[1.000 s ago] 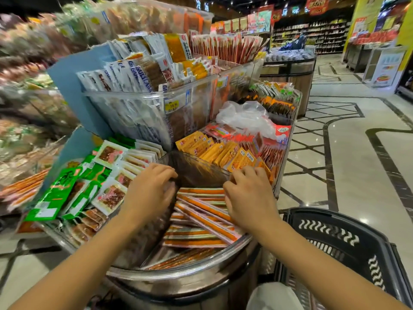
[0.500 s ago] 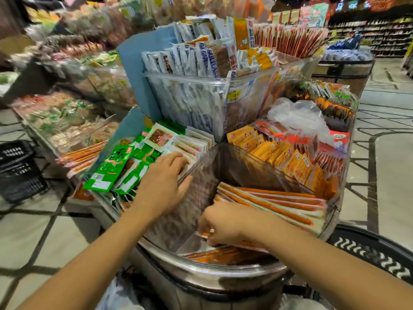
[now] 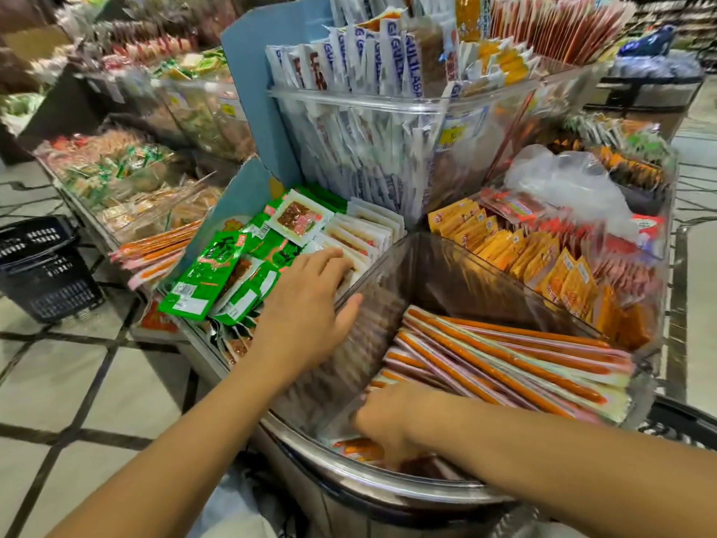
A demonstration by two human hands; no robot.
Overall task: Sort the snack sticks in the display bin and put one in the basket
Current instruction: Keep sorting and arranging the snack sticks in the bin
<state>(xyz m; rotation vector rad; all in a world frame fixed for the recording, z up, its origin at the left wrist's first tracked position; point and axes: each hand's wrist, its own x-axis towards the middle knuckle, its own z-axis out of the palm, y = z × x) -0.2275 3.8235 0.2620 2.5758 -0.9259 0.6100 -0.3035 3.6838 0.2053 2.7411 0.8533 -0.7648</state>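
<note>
More of right hand [image 3: 392,423] among sticks [image 3: 504,359]

Fingers of the right hand [image 3: 392,417] lie blurred and hidden low in the display bin [image 3: 372,485], so any grip on snack sticks [image 3: 504,363] cannot be told. The right edge cuts off the black basket [image 3: 686,415]. The yellow price label [image 3: 452,135] is unreadable.

place: supermarket aisle | evidence: tiered display bins [image 3: 407,110] full of packaged snacks, yellow price tag [image 3: 452,134] on bin wall, black shopping basket [image 3: 42,266], tiled floor [image 3: 66,386]
</note>
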